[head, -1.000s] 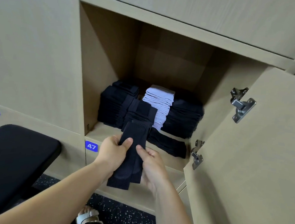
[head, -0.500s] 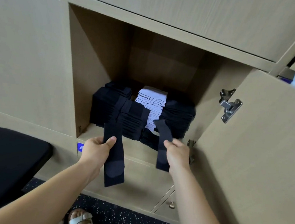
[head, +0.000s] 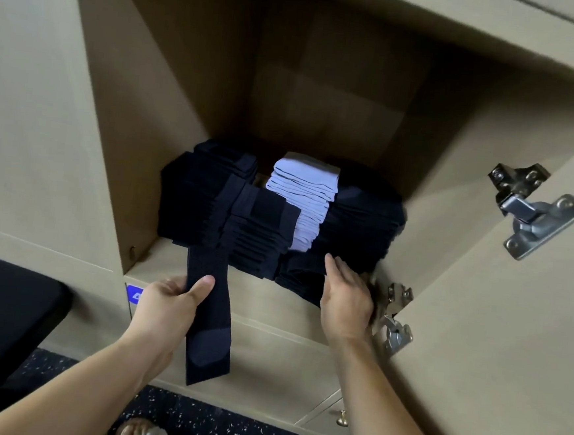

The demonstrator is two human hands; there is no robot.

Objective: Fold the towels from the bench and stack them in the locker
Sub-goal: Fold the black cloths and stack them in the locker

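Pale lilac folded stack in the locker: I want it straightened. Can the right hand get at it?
Probably yes: the right hand rests open on the low dark pile just before the pale lilac stack, whose top is uncovered, with free space above.

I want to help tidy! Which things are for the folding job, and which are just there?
Job: long dark-blue cloth strip, left hand, right hand, low dark folded pile, pale folded stack, beige wooden locker.
Lying about: silver metal hinge, small brass knob.
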